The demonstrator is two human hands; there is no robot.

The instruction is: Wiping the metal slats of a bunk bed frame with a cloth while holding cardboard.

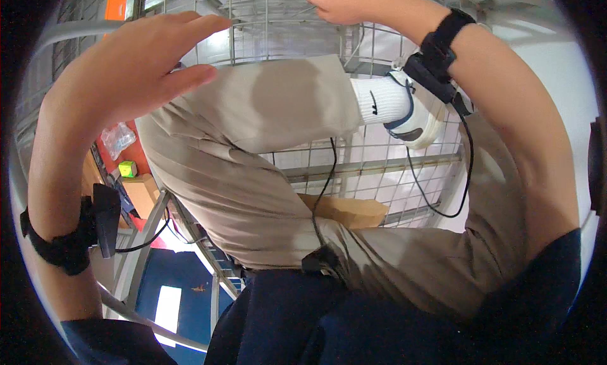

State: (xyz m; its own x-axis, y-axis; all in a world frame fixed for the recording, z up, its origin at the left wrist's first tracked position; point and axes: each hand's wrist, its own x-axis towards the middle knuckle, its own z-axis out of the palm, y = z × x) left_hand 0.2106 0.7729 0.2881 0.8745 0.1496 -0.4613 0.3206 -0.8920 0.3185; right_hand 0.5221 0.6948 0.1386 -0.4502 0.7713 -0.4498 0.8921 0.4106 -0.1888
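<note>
My left hand [156, 56] is raised at the upper left with thumb and fingers apart and nothing visible between them. It is above my bent knee in tan trousers [280, 99], near a wire mesh panel [249, 28]. At the top edge, my right hand [336, 4] has its fingers curled in front of the mesh; whether it holds anything is hidden. Black straps with dark devices sit around both forearms, and black cables hang from them. A white sock [379, 100] and a white shoe [419, 113] rest on wire mesh below my right forearm.
Metal bars frame the mesh. A brown paper or cardboard piece [353, 211] lies by my legs. At the left are a clear plastic bag [117, 139], a small yellow-green box [127, 169] and a cardboard box [141, 194]. A curved metal rail [80, 30] passes at the upper left.
</note>
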